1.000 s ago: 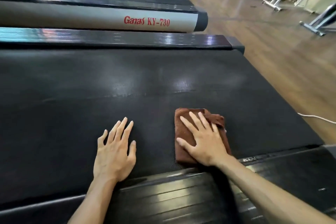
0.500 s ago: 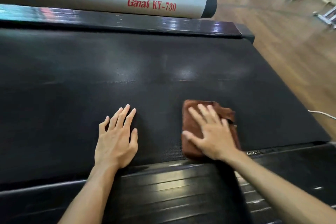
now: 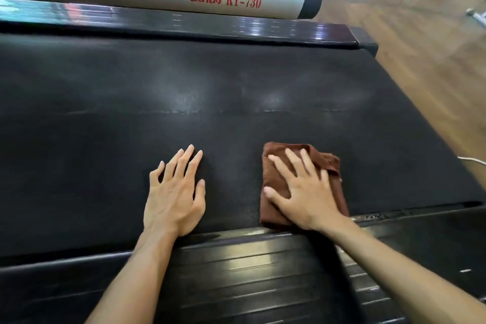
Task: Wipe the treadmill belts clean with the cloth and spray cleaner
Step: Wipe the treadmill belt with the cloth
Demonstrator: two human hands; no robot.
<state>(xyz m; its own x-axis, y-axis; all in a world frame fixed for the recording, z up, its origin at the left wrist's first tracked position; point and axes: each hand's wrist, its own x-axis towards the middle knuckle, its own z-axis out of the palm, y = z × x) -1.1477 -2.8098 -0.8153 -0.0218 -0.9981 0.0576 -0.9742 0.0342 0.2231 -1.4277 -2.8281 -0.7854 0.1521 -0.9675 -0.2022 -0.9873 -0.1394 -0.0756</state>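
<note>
The right hand (image 3: pixel 305 192) presses flat, fingers spread, on the folded brown cloth (image 3: pixel 276 173) at lower centre-right of the treadmill belt (image 3: pixel 105 139). The left hand (image 3: pixel 175 192) rests open on the belt, holding nothing. Wiping well probably needs even palm pressure and overlapping strokes.

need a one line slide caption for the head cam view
Right hand presses a folded brown cloth flat on the black treadmill belt, left hand resting palm-down beside it.
</note>
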